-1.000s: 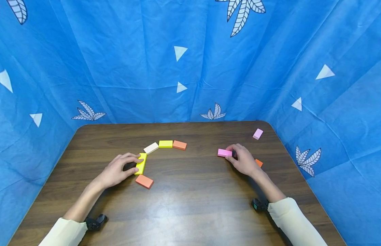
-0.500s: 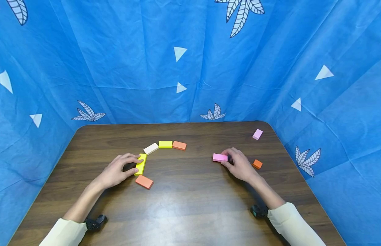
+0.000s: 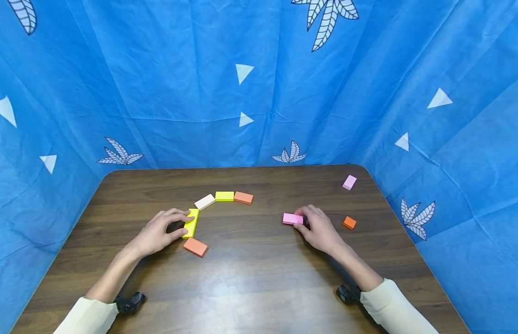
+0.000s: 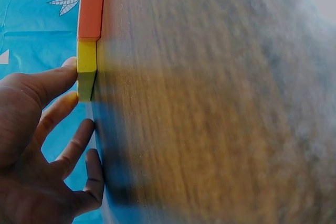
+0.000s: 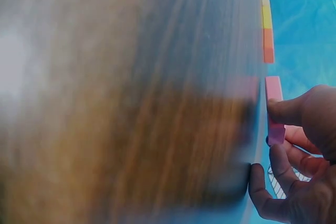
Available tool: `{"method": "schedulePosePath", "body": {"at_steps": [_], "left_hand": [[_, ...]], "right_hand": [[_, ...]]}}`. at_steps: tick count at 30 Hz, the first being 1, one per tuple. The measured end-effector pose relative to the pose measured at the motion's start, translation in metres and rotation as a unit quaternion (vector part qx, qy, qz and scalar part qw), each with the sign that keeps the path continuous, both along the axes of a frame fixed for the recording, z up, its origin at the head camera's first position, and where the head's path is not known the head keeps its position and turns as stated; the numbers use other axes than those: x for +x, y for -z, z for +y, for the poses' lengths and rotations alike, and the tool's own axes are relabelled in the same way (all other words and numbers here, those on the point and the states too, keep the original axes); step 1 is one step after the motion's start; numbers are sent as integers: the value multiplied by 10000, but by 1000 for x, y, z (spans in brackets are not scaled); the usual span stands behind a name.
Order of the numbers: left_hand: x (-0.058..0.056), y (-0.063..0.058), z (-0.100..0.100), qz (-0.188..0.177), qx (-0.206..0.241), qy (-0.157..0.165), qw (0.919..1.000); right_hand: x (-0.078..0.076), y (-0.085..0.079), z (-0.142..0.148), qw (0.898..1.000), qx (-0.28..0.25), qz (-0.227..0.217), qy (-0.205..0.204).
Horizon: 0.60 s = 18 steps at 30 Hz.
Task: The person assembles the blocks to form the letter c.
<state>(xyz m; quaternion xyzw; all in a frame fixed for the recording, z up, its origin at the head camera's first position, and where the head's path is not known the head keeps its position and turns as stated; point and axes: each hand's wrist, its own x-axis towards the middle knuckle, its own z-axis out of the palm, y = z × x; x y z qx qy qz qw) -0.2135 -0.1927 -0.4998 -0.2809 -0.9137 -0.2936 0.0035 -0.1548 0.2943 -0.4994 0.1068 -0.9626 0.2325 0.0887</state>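
My left hand (image 3: 156,234) keeps its thumb and fingertips on a long yellow block (image 3: 194,223) lying on the table at left. An orange block (image 3: 196,247) sits by that block's near end, and a white block (image 3: 205,202) slants from its far end. Beyond the white one come a smaller yellow block (image 3: 224,196) and another orange block (image 3: 243,197), forming a curved row. Right of this row, my right hand (image 3: 319,232) pinches a pink block (image 3: 289,218) by its right end. In the right wrist view, thumb and fingers grip the pink block (image 5: 273,87) close over the tabletop.
Toward the right edge of the brown wooden table (image 3: 250,278) lie a light pink block (image 3: 349,182) and a small orange block (image 3: 349,222). A blue patterned curtain (image 3: 234,93) rises behind the table and along both sides.
My right hand has moved left and toward me with the pink block, uncovering the small orange block on the right. The left hand stays on the yellow block.
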Motion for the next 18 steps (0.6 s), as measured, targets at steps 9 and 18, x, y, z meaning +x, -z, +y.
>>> {"method": "schedulePosePath", "body": {"at_steps": [9,18], "left_hand": [[1,-1,-1,32,38,5,10000],[-1,-1,-1,-13,9,23,10000]], "right_hand": [[4,-4,-13,9998,31,-23,-182],[10,-5,-28,9993,60,-199,-306]]}}
